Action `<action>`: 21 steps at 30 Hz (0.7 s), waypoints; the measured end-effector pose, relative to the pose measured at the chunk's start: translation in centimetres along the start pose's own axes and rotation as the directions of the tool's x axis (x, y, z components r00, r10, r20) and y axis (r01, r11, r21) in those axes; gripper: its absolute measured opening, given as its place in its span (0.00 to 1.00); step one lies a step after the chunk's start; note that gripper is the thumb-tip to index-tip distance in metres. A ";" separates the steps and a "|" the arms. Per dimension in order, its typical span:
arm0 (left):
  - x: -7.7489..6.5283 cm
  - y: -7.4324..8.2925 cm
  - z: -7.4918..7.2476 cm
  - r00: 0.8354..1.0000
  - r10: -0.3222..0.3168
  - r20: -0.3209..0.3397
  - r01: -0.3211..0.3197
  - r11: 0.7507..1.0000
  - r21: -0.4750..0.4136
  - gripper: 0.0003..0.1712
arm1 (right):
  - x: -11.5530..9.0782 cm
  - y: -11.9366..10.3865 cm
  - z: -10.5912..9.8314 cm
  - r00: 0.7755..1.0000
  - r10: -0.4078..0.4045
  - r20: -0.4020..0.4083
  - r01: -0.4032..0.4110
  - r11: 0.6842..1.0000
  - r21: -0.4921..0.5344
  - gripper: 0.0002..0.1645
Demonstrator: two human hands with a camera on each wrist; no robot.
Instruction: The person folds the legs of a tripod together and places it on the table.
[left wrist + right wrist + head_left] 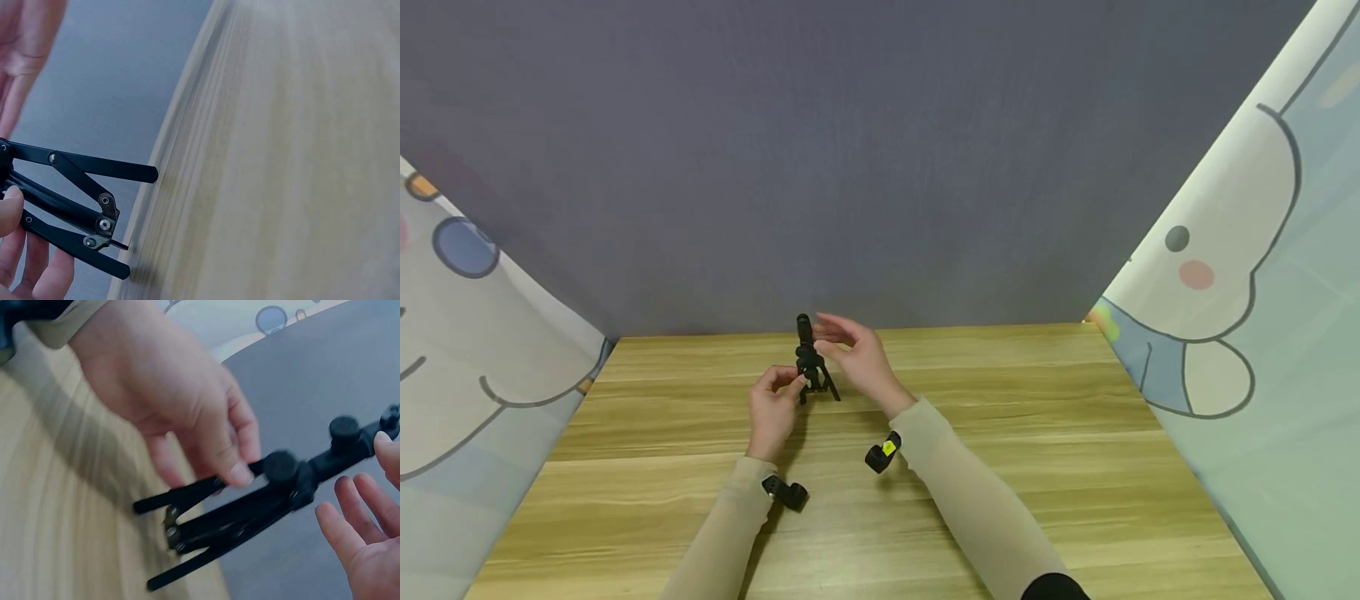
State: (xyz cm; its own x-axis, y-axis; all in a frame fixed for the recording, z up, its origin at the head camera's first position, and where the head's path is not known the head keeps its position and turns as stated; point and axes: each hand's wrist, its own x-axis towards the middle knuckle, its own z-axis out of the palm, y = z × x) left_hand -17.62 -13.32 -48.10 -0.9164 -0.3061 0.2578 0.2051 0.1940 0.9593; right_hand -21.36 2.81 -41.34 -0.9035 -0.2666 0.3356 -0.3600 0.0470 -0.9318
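Note:
A small black tripod (808, 357) stands near the back edge of the table, its legs spread. My left hand (772, 410) holds it low down, thumb and fingers pinching a leg near the hub. To the right of the tripod's upper part is my right hand (859, 357), fingers loosely extended. The right wrist view shows two round knobs on the tripod (325, 465), with the right hand (375, 550) spread beside its top; whether the thumb touches it I cannot tell. Hinged braces join the legs of the tripod (69, 209) in the left wrist view.
The wooden table (1037, 417) ends at a grey wall-like panel (880, 167) just behind the tripod. Printed cartoon curtains (1217, 192) hang at both sides. Small black cameras (786, 493) are strapped to both wrists.

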 end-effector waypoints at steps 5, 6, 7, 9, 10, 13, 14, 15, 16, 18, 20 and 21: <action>0.1 -0.5 0.0 1.000 0.002 -0.002 -0.002 1.000 0.013 0.04 | -0.9 1.7 -0.3 0.998 0.062 -0.016 -0.063 0.997 -0.049 0.23; 0.1 -0.5 0.0 1.000 0.005 -0.002 -0.005 1.000 0.014 0.04 | -1.1 2.1 -0.4 0.997 0.071 -0.020 -0.072 0.996 -0.060 0.22; 0.1 -0.5 0.0 1.000 0.007 -0.003 -0.007 1.000 0.017 0.04 | -1.3 2.5 -0.4 0.997 0.075 -0.023 -0.076 0.995 -0.070 0.21; 0.1 -0.5 0.0 1.000 0.011 -0.001 -0.011 1.000 0.017 0.04 | -1.7 3.2 -0.4 0.996 0.085 -0.029 -0.087 0.992 -0.088 0.20; 0.1 -0.5 0.0 1.000 0.011 0.001 -0.011 1.000 0.016 0.03 | -1.9 3.6 -0.4 0.996 0.089 -0.032 -0.092 0.991 -0.097 0.19; 0.1 -0.5 0.0 1.000 0.011 0.005 -0.011 1.000 0.008 0.03 | -2.6 4.2 -0.2 0.993 0.109 -0.036 -0.112 0.989 -0.099 0.17; 0.1 -0.5 0.0 1.000 0.009 0.005 -0.009 1.000 0.008 0.03 | -2.8 4.5 -0.2 0.992 0.119 -0.037 -0.122 0.988 -0.099 0.16; 0.1 -0.4 0.0 1.000 0.010 0.005 -0.010 1.000 0.009 0.03 | -2.9 4.7 -0.1 0.991 0.128 -0.037 -0.131 0.987 -0.098 0.16; 0.1 -0.4 0.0 1.000 0.008 0.005 -0.008 1.000 0.011 0.03 | -3.1 4.9 0.0 0.990 0.137 -0.037 -0.140 0.985 -0.100 0.16; 0.1 -0.4 0.0 1.000 0.010 0.001 -0.010 1.000 0.011 0.03 | -3.4 5.3 0.1 0.988 0.153 -0.034 -0.155 0.983 -0.095 0.15; 0.1 -0.3 0.0 1.000 0.013 -0.005 -0.012 1.000 0.014 0.03 | -3.6 5.6 0.3 0.987 0.157 -0.032 -0.159 0.982 -0.098 0.14; 0.1 -0.3 0.0 1.000 0.014 -0.005 -0.013 1.000 0.017 0.03 | -3.7 5.7 0.3 0.987 0.157 -0.031 -0.159 0.983 -0.095 0.14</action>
State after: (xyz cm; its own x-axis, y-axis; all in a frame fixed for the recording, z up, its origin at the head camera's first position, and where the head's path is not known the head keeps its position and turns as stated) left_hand -17.75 -13.42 -48.35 -0.9117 -0.3085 0.2714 0.2116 0.2136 0.9537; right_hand -19.97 3.75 -48.00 -0.9555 -0.2260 0.1894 -0.2320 0.1797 -0.9560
